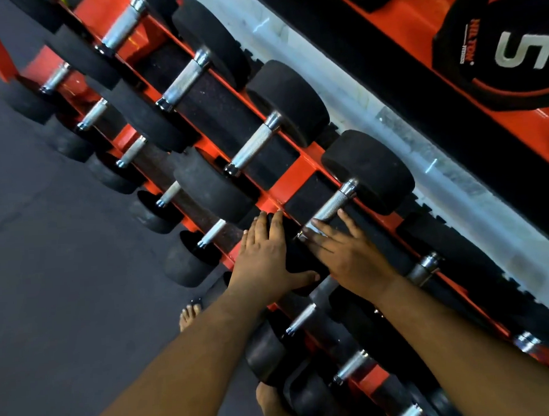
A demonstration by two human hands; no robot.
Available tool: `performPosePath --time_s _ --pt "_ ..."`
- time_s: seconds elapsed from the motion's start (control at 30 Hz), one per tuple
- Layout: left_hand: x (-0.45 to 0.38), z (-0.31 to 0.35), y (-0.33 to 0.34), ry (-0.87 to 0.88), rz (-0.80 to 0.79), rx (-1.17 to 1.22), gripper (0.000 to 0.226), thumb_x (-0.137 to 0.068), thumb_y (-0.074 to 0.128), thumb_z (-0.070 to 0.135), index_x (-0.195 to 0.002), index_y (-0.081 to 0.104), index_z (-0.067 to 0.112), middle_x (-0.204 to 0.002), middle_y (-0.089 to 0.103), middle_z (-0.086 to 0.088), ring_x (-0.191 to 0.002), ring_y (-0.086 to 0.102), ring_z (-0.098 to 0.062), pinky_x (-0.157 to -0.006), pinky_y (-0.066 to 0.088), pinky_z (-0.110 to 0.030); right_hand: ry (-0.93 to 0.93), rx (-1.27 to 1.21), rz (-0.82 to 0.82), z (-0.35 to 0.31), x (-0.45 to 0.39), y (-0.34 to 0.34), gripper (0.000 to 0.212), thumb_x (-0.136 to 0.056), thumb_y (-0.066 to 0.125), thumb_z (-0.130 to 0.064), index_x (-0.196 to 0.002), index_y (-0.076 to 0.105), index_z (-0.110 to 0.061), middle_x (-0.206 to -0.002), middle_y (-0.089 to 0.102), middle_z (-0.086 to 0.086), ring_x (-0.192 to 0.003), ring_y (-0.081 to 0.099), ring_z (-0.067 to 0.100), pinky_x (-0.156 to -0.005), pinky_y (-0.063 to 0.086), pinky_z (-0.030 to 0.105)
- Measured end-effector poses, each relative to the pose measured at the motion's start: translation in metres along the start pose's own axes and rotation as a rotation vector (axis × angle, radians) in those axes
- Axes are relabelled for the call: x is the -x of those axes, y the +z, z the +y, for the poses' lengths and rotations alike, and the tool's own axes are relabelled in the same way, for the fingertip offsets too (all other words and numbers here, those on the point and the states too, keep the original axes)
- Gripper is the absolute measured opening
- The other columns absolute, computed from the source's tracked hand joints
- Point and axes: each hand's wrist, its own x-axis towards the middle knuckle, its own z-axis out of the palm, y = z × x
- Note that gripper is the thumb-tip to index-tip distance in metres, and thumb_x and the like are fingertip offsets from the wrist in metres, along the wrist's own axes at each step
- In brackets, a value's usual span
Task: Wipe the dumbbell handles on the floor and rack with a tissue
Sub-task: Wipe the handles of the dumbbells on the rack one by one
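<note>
1. Both hands are at one dumbbell [342, 205] on the upper tier of the red rack [292, 183]. The left hand [264, 258] lies flat with straight fingers on that dumbbell's near black head, thumb hooked under its edge. It holds nothing that shows.

2. The right hand [341, 252] reaches to the near end of the knurled steel handle [332, 203], fingers fairly straight and spread, tips touching the metal. Whether anything is pinched under them I cannot tell.

3. The tissue is not plainly in view. A small pale glint sits by the right fingertips, but it may be only the handle's collar — too blurred to call.

4. How far along: my judgement is that the work is mid-way on the rack at best. No handle shows a visible difference between wiped and unwiped, so nothing can be counted as done.

5. What is left, as far as can be seen — the handles further up both tiers, those lower down near the feet, and any dumbbells on the grey floor [48, 249], none of which appear here.
</note>
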Motion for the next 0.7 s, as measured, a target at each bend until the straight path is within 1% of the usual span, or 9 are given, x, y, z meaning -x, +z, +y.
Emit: performPosePath --time_s 0.1,0.23,0.3,0.37,0.43,0.5,0.6,0.63,0.7 --pt "0.005 -0.002 -0.003 0.026 -0.007 -0.028 0.134 -0.07 0.071 0.076 -0.16 -0.013 0.022 -0.169 -0.005 -0.012 -0.156 -0.005 -0.026 -0.125 -0.002 -0.039 -0.009 -0.055 -0.034 0.001 0.011 -0.01 0.043 -0.092 0.047 -0.016 -0.133 0.061 -0.015 -0.14 0.061 0.003 -0.138 0.049 0.022 -0.111 0.038 0.057" --pt "0.007 -0.015 -0.012 0.104 0.024 -0.151 0.127 -0.073 0.056 0.085 -0.161 -0.012 0.023 -0.17 -0.003 -0.009 -0.156 -0.01 -0.022 -0.126 -0.006 -0.044 0.252 -0.284 0.082 0.0 0.0 -0.025 0.042 -0.092 0.048 -0.012 -0.129 0.067 -0.013 -0.129 0.069 0.004 -0.12 0.065 0.02 -0.095 0.055 0.043" --pt "0.004 -0.03 -0.022 0.18 0.126 -0.214 0.118 -0.076 0.047 0.086 -0.162 0.001 0.019 -0.17 0.005 -0.008 -0.156 -0.005 -0.022 -0.126 -0.002 -0.05 0.368 -0.394 0.125 -0.002 -0.026 -0.036 0.042 -0.092 0.046 -0.013 -0.128 0.068 -0.013 -0.127 0.07 0.003 -0.118 0.066 0.019 -0.091 0.058 0.04" --pt "-0.002 -0.048 -0.034 0.246 0.26 -0.283 0.107 -0.08 0.041 0.083 -0.161 0.019 0.016 -0.168 0.019 -0.009 -0.156 0.007 -0.025 -0.124 0.007 -0.058 0.427 -0.47 0.144 -0.005 -0.059 -0.043 0.042 -0.094 0.045 -0.016 -0.13 0.067 -0.015 -0.129 0.069 0.002 -0.122 0.064 0.018 -0.093 0.057 0.04" --pt "-0.014 -0.065 -0.051 0.245 0.337 -0.322 0.1 -0.082 0.038 0.079 -0.159 0.027 0.016 -0.167 0.023 -0.009 -0.156 0.01 -0.026 -0.121 0.009 -0.064 0.452 -0.517 0.185 -0.008 -0.095 -0.046 0.042 -0.096 0.044 -0.017 -0.13 0.067 -0.014 -0.13 0.068 0.003 -0.123 0.063 0.018 -0.097 0.055 0.041" --pt "-0.027 -0.076 -0.069 0.189 0.35 -0.349 0.098 -0.085 0.04 0.078 -0.159 0.024 0.017 -0.168 0.017 -0.01 -0.156 0.006 -0.027 -0.121 0.007 -0.065 0.444 -0.51 0.258 -0.008 -0.132 -0.045 0.04 -0.096 0.044 -0.016 -0.127 0.069 -0.011 -0.128 0.069 0.007 -0.121 0.064 0.022 -0.097 0.055 0.041" --pt "-0.051 -0.091 -0.092 0.11 0.281 -0.345 0.105 -0.085 0.047 0.078 -0.162 0.008 0.017 -0.169 0.002 -0.013 -0.156 -0.006 -0.029 -0.123 0.003 -0.062 0.395 -0.342 0.331 -0.003 -0.187 -0.034 0.036 -0.095 0.048 -0.01 -0.122 0.071 -0.006 -0.124 0.07 0.012 -0.118 0.066 0.028 -0.095 0.057 0.043" --pt "-0.058 -0.094 -0.097 0.094 0.242 -0.309 0.11 -0.084 0.051 0.077 -0.162 0.002 0.017 -0.169 -0.003 -0.014 -0.156 -0.009 -0.028 -0.124 0.002 -0.059 0.382 -0.296 0.313 -0.001 -0.2 -0.028 0.034 -0.094 0.053 -0.007 -0.123 0.07 -0.007 -0.126 0.069 0.013 -0.119 0.065 0.028 -0.096 0.056 0.045" --pt "-0.07 -0.1 -0.107 0.08 0.186 -0.225 0.118 -0.081 0.061 0.073 -0.161 -0.006 0.016 -0.168 -0.008 -0.017 -0.156 -0.01 -0.028 -0.126 0.001 -0.051 0.331 -0.223 0.2 0.003 -0.22 -0.013 0.037 -0.092 0.058 -0.003 -0.127 0.068 -0.009 -0.132 0.066 0.011 -0.125 0.061 0.029 -0.103 0.05 0.049"
